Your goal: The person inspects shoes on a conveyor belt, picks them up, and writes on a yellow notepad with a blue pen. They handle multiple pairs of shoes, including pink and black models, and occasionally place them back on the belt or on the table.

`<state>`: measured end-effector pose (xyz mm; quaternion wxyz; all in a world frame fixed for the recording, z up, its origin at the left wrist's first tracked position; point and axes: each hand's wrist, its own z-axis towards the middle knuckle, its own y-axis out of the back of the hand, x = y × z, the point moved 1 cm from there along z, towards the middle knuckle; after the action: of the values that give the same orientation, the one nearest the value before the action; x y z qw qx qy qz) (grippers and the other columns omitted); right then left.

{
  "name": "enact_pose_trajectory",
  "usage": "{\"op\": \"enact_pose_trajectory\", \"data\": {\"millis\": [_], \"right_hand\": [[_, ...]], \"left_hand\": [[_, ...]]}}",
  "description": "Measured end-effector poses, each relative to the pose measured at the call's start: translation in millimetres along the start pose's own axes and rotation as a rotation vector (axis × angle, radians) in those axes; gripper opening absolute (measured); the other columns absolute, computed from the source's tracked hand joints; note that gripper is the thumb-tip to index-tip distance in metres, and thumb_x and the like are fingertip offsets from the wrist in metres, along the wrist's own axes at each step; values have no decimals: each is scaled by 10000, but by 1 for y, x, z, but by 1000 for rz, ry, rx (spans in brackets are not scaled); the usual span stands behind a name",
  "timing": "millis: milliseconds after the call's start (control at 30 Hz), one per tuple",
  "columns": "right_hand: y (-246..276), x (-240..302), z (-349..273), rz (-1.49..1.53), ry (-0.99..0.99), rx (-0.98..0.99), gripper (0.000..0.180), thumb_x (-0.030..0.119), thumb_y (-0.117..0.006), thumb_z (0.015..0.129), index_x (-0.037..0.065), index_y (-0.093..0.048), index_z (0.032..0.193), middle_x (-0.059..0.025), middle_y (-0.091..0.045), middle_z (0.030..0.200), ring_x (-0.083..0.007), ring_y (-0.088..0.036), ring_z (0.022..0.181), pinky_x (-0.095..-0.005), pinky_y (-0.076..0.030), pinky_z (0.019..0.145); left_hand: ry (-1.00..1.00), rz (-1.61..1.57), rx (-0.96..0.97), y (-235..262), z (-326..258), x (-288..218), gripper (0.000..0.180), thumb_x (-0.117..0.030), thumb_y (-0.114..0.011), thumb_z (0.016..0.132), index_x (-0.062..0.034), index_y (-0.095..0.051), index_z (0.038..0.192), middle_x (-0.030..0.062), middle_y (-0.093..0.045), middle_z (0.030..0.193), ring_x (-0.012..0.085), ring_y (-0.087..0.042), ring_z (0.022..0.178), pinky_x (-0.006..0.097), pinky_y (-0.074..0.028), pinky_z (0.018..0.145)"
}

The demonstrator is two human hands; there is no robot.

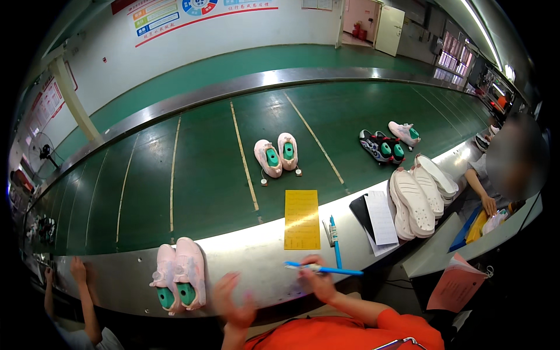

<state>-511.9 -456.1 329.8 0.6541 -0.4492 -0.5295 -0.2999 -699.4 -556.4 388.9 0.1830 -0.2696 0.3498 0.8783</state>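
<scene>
My right hand is closed around a slim blue pen, which lies nearly level above the metal ledge. My left hand, somewhat blurred, is raised with its fingers apart and holds nothing. Just left of it, a pair of pale pink shoes with green inserts stands on the ledge. Ahead of my right hand lie a yellow card and another blue pen beside a small metal tool I cannot make out.
Pale pink shoes and dark shoes sit on the green conveyor belt. White soles are stacked right, beside papers. A co-worker's hand is at right; another person's hands are at left.
</scene>
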Motion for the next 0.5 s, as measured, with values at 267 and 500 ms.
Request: {"op": "enact_pose_trajectory", "data": {"millis": [267,500], "right_hand": [[64,22,-14,-188,315,-366,219,210,-506,886,32,-419,979,-71,-459,789,-133,-499,674,-282,-452,672],[70,-1,15,275,-184,-122,168,105,-491,889,43,-435,1035,-82,-527,889,-139,-527,828,-276,-429,818]], "left_hand": [[-163,63,642,-178,34,-22,718,-403,-607,776,1,-340,1307,188,-361,1325,352,-317,1240,452,-240,1030],[-114,362,910,-103,9,23,795,-620,-535,730,-180,-327,1359,201,-363,1307,347,-248,1286,598,-142,1013]]}}
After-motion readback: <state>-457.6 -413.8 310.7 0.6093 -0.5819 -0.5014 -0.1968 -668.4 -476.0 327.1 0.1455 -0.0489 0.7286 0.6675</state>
